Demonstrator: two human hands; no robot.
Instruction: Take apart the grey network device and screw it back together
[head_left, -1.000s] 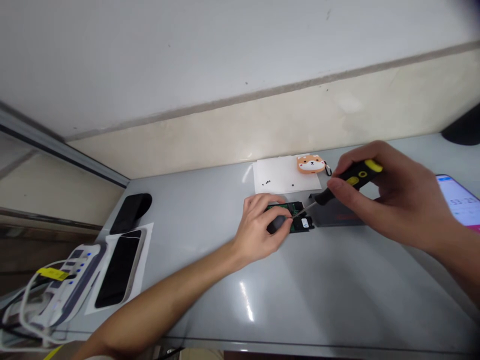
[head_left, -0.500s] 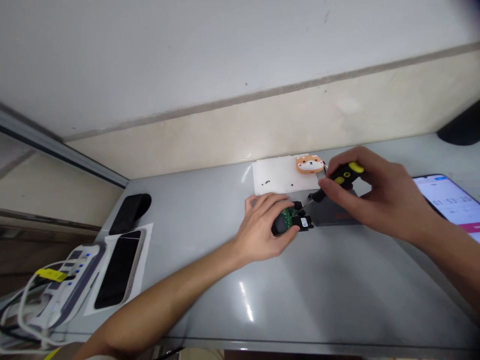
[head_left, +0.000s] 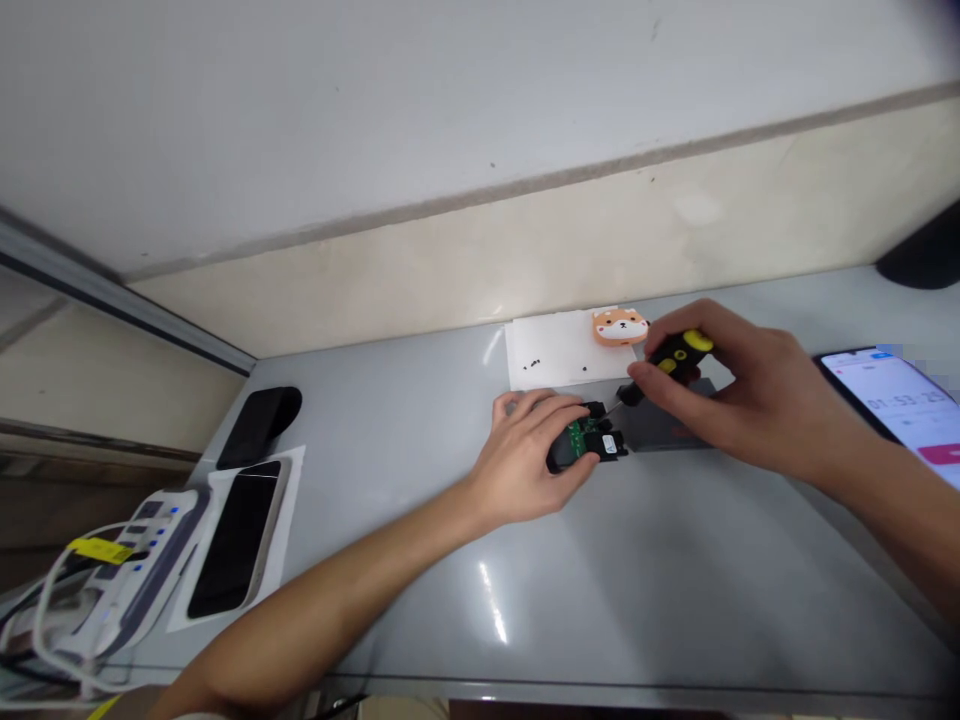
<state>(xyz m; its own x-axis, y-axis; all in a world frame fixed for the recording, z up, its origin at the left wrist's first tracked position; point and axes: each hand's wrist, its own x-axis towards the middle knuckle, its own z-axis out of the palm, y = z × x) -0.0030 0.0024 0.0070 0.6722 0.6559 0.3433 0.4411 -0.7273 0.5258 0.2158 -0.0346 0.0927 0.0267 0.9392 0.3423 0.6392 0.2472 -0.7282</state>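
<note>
On the table, my left hand [head_left: 521, 455] is closed around an opened black computer mouse [head_left: 610, 444], fingers along its far side and thumb at its near side. Its green circuit board [head_left: 577, 440] shows between black parts, one bearing a small white label. My right hand [head_left: 742, 385] grips a black and yellow screwdriver [head_left: 679, 357], tilted with its thin shaft pointing down-left. The tip reaches the front of the mouse; exact contact is too small to tell. A dark grey flat piece [head_left: 660, 425] lies beneath my right hand, partly hidden.
Behind the mouse, white paper [head_left: 555, 345] bears several tiny dark screws [head_left: 532, 363] and an orange dog-face case [head_left: 620, 327]. A lit phone [head_left: 892, 400] lies right. At left are a black stand [head_left: 259, 425], a dark-screened phone [head_left: 236, 540] and a power strip [head_left: 142, 580] with cables.
My right hand and the screwdriver have shifted slightly left, the handle standing a little steeper. My left hand and the mouse stay nearly in place.
</note>
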